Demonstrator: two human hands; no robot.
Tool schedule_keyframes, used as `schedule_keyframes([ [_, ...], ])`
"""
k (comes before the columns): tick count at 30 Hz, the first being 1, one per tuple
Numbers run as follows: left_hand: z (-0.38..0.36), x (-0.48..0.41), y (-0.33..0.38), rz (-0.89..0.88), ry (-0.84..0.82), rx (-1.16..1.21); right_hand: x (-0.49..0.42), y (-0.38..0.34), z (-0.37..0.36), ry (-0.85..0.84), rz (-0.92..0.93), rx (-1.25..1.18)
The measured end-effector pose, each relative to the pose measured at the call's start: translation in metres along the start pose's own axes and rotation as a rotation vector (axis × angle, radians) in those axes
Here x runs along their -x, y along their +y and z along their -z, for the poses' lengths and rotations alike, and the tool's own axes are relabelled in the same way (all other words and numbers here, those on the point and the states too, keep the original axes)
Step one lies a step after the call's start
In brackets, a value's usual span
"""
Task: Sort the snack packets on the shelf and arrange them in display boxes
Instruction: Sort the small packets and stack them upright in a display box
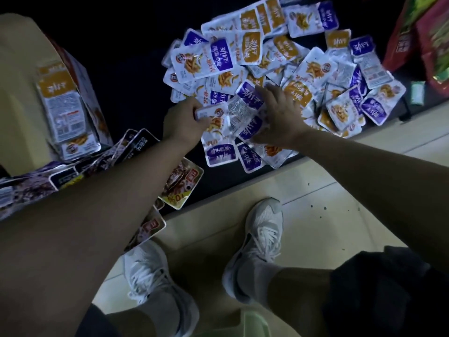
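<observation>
Nearest, at the bottom of the frame, two pale shoes stand on the tiled floor, just short of the dark shelf. A few red packets lie at its edge, left of centre, partly under the left forearm.

At mid-frame the left hand has its fingers curled round the end of a small held stack of packets, thumb side hidden. The right hand lies just beside it, fingers spread flat over purple-label packets at the near edge of the pile. That pile, purple and orange labels mixed and overlapping, fills the upper middle of the frame.

The step looks like gathering one colour into the stack. It would go best by sliding one packet at a time from under the spread fingers into the left grip, labels facing the same way and edges squared, since the foil looks slippery and a loose stack would fan out.

The display box, at the left edge, already holds orange-label packets, so purple ones probably need a different box. Large red bags sit in the upper right corner
</observation>
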State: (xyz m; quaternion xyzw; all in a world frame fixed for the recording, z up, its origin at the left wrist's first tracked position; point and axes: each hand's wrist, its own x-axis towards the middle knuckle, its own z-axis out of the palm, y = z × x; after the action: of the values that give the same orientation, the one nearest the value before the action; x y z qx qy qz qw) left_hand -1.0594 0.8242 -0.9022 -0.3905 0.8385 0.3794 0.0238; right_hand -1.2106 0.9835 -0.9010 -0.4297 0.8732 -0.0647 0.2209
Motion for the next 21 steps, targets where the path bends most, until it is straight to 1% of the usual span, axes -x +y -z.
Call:
schedule_keyframes([
  [3,-0.002,-0.004,0.003,-0.002,0.000,0.101,0.000,0.002,0.001,-0.004,0.003,-0.008],
  [7,-0.017,-0.008,0.014,0.027,-0.018,0.174,0.001,-0.001,0.001,0.019,-0.049,-0.215],
  [9,-0.022,-0.009,0.017,0.053,-0.016,0.195,0.001,-0.003,0.001,0.012,-0.078,-0.252],
  [11,-0.021,-0.008,0.019,0.052,-0.054,0.227,-0.001,-0.004,0.002,-0.003,-0.112,-0.266],
  [14,-0.012,-0.007,0.012,0.064,-0.129,0.214,-0.006,-0.008,0.004,-0.031,-0.186,-0.226],
  [17,0.000,-0.006,-0.002,0.155,-0.159,0.269,-0.012,-0.013,0.005,-0.096,-0.223,-0.106],
  [18,0.003,-0.005,-0.005,0.188,-0.167,0.290,-0.014,-0.014,0.005,-0.104,-0.231,-0.108],
  [21,0.004,-0.003,-0.007,0.232,-0.202,0.313,-0.014,-0.017,0.008,-0.051,-0.250,-0.293],
])
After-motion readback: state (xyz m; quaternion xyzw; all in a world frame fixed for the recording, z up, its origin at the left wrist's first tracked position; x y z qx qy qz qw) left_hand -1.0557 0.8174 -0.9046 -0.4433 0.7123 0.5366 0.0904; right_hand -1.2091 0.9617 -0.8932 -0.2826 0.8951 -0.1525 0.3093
